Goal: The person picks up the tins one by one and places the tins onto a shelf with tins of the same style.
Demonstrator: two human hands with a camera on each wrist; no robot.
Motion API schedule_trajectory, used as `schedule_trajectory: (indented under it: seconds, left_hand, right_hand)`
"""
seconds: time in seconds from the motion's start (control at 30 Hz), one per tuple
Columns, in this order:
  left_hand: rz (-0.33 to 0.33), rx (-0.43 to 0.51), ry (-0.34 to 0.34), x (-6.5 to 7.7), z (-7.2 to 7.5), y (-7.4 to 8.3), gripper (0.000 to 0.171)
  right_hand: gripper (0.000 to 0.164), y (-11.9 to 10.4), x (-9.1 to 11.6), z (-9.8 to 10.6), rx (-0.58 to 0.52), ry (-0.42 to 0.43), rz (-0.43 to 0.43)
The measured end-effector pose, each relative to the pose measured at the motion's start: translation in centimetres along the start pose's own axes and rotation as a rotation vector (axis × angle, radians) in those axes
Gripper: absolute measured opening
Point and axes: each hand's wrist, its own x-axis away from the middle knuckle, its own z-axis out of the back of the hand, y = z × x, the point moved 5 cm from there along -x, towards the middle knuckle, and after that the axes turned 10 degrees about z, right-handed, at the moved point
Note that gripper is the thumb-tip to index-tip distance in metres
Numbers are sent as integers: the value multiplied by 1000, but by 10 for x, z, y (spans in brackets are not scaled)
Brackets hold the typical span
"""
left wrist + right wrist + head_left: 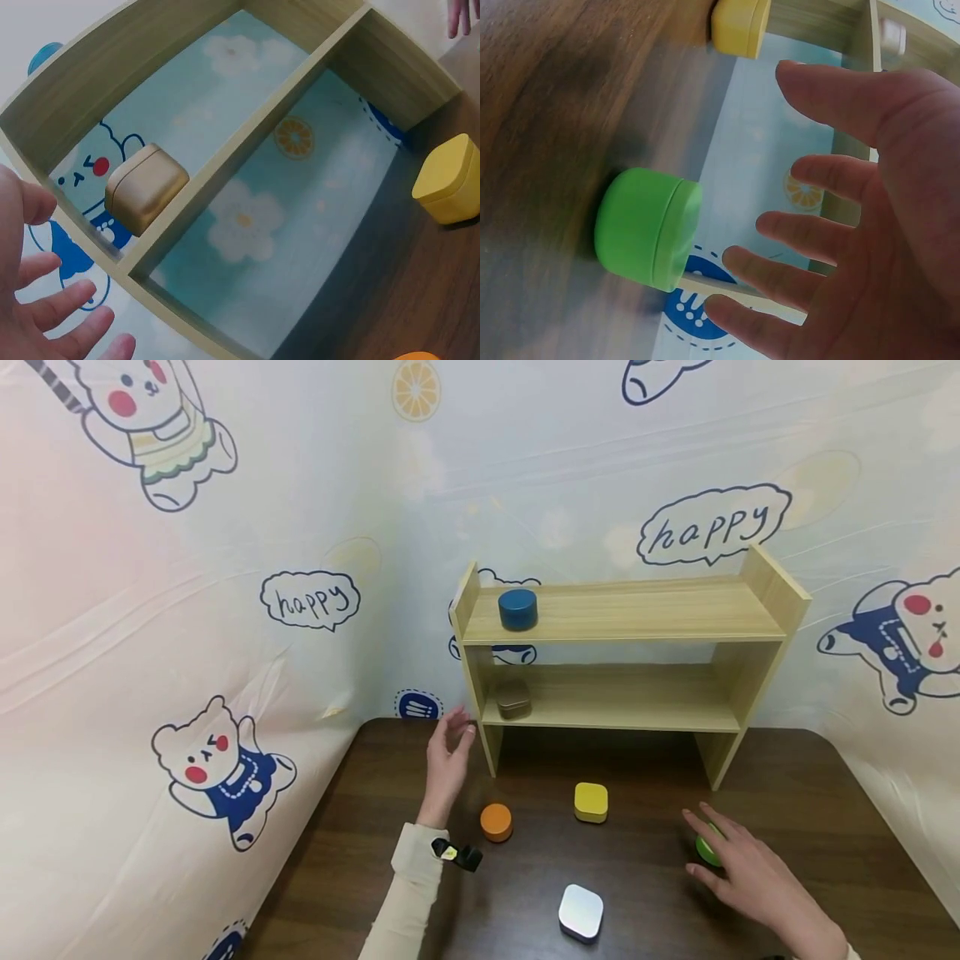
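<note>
My left hand (447, 764) is raised by the left side of a wooden shelf (622, 720), fingers spread and holding nothing. On the lower board, just inside from that hand, sits a gold-brown square tin (146, 187) with rounded corners. My right hand (753, 872) hovers over a round green tin (646, 229) on the table. Its fingers are apart from the tin in the right wrist view, and partly cover it in the head view. A round blue tin (517, 610) stands at the left end of the top board.
On the dark wooden table (645, 918) stand a yellow square tin (591, 802), an orange round tin (496, 822) and a silver-white square tin (581, 912). A printed cloth (337, 502) hangs behind the shelf and at both sides.
</note>
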Motion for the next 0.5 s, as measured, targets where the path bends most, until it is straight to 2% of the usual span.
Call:
schedule_trajectory:
  seconds: [0.27, 0.5]
  left_hand:
    - [57, 77, 5, -8, -1, -3, 45]
    - [45, 116, 20, -15, -6, -4, 52]
  right_hand:
    - [76, 7, 1, -5, -31, -23, -31]
    - [77, 14, 1, -10, -24, -30, -55]
